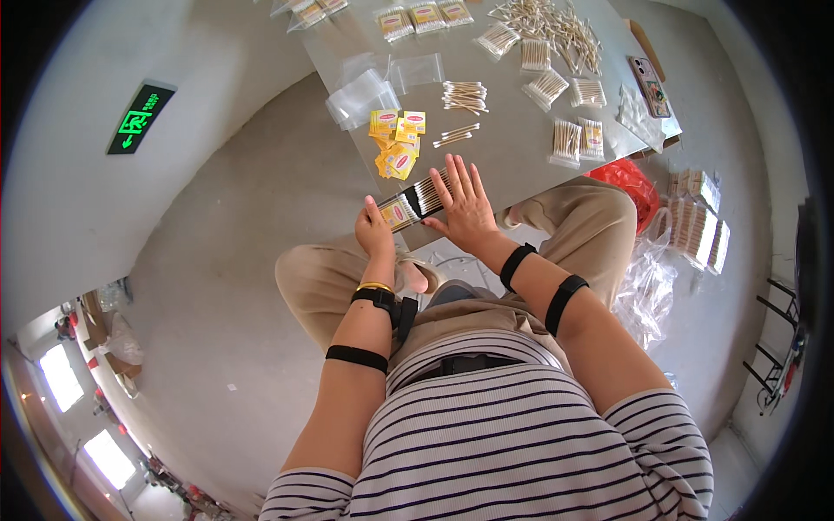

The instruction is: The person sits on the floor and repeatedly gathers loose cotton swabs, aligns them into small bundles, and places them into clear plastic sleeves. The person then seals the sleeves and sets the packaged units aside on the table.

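At the table's near edge lies a narrow black tray (413, 198) with cotton swabs (426, 196) in it. A yellow-and-white label card (398, 212) lies at its left end. My left hand (373, 231) is closed around that end, thumb up. My right hand (467, 211) rests flat over the tray's right end, fingers stretched out, covering part of the swabs. Just beyond are loose yellow label cards (399, 144), a few separate swabs (456, 135) and a small swab pile (465, 96).
Clear plastic bags (363, 97) lie at the table's left edge. Filled swab packets (566, 141) and a large loose swab heap (556, 30) spread to the right and back. A phone (649, 87) lies at the right edge. A red bag (630, 187) and stacked bundles (693, 227) stand below.
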A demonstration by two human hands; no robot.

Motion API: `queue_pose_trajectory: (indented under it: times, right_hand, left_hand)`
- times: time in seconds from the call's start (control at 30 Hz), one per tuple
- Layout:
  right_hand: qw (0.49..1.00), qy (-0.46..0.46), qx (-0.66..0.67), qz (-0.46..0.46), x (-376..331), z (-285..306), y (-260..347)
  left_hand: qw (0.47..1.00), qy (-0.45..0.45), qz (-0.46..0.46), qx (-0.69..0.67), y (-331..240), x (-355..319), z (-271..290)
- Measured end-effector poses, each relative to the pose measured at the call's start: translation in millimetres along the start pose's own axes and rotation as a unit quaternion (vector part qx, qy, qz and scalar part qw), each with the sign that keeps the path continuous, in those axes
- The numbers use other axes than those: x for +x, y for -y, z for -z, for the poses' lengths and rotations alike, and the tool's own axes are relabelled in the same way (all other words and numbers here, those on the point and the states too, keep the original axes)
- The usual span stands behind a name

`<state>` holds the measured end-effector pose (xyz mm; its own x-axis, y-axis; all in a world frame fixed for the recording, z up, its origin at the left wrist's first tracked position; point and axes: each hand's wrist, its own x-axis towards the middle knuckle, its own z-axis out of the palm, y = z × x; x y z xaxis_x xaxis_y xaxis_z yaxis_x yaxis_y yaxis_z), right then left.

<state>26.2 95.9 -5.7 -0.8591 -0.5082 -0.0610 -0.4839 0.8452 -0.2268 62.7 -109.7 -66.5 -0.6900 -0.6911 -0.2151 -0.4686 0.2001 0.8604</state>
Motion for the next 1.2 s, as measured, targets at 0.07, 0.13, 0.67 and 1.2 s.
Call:
queue_pose_trajectory:
  times: [0.07, 0.13, 0.67, 1.2]
  right_hand:
    - [1.0, 0.008, -0.006, -0.002, 0, 2, 2]
    - [1.0, 0.01, -0.011, -0.005, 0, 1, 1]
    - [1.0, 0.005, 0.022, 0.018, 4, -4, 43]
    - [0.997, 0.018, -0.01, 0.081, 14, 9, 0]
  left_hand:
    - [1.0, 0.0, -0.005, -0.014, 4, 2, -1]
    - [0.999, 0.007, 0.007, -0.037, 2, 0, -3]
    - [0.992, 0.021, 0.017, -0.127, -4, -4, -4]
    - [0.987, 0.053, 0.049, -0.14, 22, 1, 36]
